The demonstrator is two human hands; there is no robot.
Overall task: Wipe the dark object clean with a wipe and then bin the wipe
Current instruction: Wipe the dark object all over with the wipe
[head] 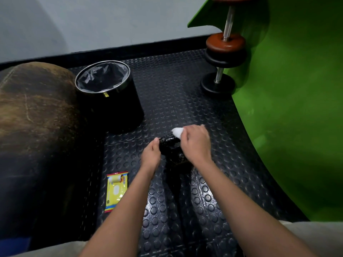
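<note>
Left hand [151,153] grips the glossy dark object [171,148] above the studded floor mat [213,182], steadying it while the right hand [194,140] pinches the white wipe [177,131] against its top; lined bin [104,80] waits nearby.

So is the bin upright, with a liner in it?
Yes. The bin stands upright on the mat, its open mouth up, with a grey liner folded over the rim.
</note>
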